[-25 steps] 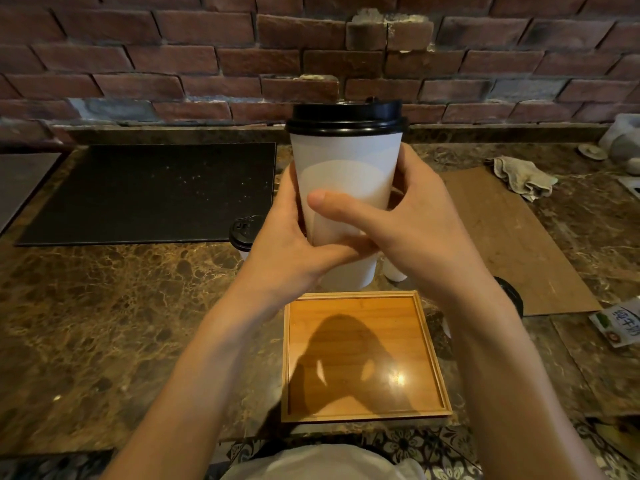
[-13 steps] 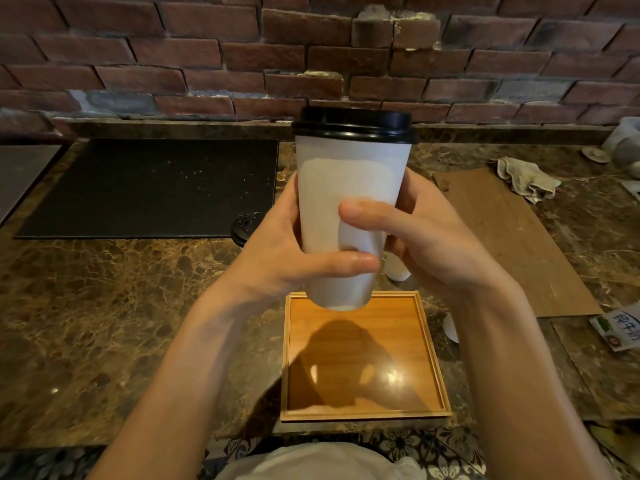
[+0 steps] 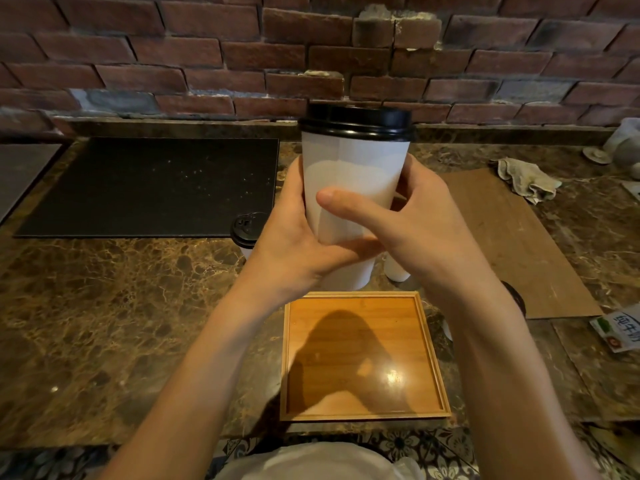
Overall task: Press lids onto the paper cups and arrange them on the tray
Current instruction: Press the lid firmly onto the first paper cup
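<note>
A tall white paper cup point(image 3: 349, 174) with a black lid point(image 3: 356, 121) on it is held upright in the air, above the far edge of the square wooden tray point(image 3: 429, 355). My left hand point(image 3: 294, 244) wraps its lower left side. My right hand point(image 3: 412, 223) holds its right side, thumb across the front. The tray holds nothing. Another lidded cup point(image 3: 246, 230) stands on the counter behind my left hand. A white cup point(image 3: 396, 271) shows partly under my right hand. A black lid point(image 3: 516, 299) peeks out beside my right forearm.
The brown marble counter point(image 3: 121, 323) carries a black mat point(image 3: 152, 185) at the back left and a brown board point(image 3: 519, 244) at the right. A crumpled cloth point(image 3: 526, 180) lies at the back right, a printed packet point(image 3: 620, 329) at the right edge. A brick wall point(image 3: 207, 57) backs the counter.
The cup, held by both hands, dipped slightly toward the tray half a second ago and now sits a little higher again. Both hands keep their hold.
</note>
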A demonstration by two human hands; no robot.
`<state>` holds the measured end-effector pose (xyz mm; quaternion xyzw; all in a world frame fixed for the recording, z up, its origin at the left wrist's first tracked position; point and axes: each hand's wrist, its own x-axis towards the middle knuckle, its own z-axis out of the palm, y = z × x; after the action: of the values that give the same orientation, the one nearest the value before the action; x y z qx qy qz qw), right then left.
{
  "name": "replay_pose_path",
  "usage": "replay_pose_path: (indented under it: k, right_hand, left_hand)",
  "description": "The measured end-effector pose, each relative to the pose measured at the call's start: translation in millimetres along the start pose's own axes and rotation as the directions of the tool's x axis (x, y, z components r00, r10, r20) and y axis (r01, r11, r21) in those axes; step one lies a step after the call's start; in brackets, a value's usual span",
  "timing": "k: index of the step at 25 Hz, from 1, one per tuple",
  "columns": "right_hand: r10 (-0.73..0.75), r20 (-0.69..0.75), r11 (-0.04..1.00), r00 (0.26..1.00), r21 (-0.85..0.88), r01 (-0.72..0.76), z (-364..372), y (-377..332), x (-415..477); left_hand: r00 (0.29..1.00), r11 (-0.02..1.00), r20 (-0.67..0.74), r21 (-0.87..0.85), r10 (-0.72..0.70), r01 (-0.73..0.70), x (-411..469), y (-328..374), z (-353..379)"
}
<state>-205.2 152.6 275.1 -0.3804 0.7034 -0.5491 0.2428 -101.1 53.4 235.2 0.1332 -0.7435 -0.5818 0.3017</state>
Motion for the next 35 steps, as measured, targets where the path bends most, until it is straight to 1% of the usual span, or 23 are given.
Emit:
replay_pose_path:
  k: [3, 6, 10, 17, 19, 22, 25, 31, 35]
  right_hand:
    - [-0.014, -0.074, 0.999, 0.997, -0.05, 0.01, 6.1, 1.6, -1.4]
    - [-0.018, -0.073, 0.999, 0.997, -0.042, 0.015, 3.9, 0.6, -1.4]
    - [-0.009, -0.009, 1.0, 1.0, 0.026, 0.009, -4.0, -1.5, -1.7]
    - [-0.01, 0.157, 0.984, 0.988, 0.175, -0.018, -13.3, 0.5, -1.9]
    - [-0.001, 0.197, 0.983, 0.98, 0.179, -0.035, -13.7, 2.1, -1.4]
    - [0.014, 0.21, 0.98, 0.978, 0.19, -0.055, -13.0, 4.5, -0.4]
    - [0.008, 0.176, 0.983, 0.984, 0.18, -0.04, -10.2, 2.7, 0.3]
    - [-0.026, 0.045, 0.998, 0.999, 0.061, 0.023, -6.0, -0.3, -2.0]
    - [-0.046, -0.055, 0.999, 0.997, 0.004, 0.047, 1.2, 2.3, -4.5]
  left_hand:
    - [1.0, 1.0, -0.011, -0.008, 0.014, -0.014, 1.5, -1.4, 3.8]
    - [1.0, 1.0, -0.005, 0.007, 0.009, -0.009, 1.2, 0.4, 3.6]
    - [1.0, 1.0, 0.022, 0.014, -0.008, 0.007, 2.0, 3.2, -1.6]
    - [0.991, 0.997, 0.136, -0.074, -0.013, 0.023, 0.0, 4.6, -8.2]
    - [0.99, 0.997, 0.137, -0.079, -0.013, 0.024, -1.0, 4.1, -7.5]
    - [0.995, 0.998, 0.103, -0.063, -0.02, 0.026, -2.0, 4.3, -5.3]
    - [0.998, 0.999, 0.051, -0.027, -0.021, 0.022, -2.4, 6.0, -2.7]
    - [0.999, 0.999, -0.019, 0.02, 0.048, -0.047, -2.1, 6.9, 6.1]
    - [0.997, 0.998, -0.048, 0.016, 0.059, -0.058, -0.5, 2.5, 9.4]
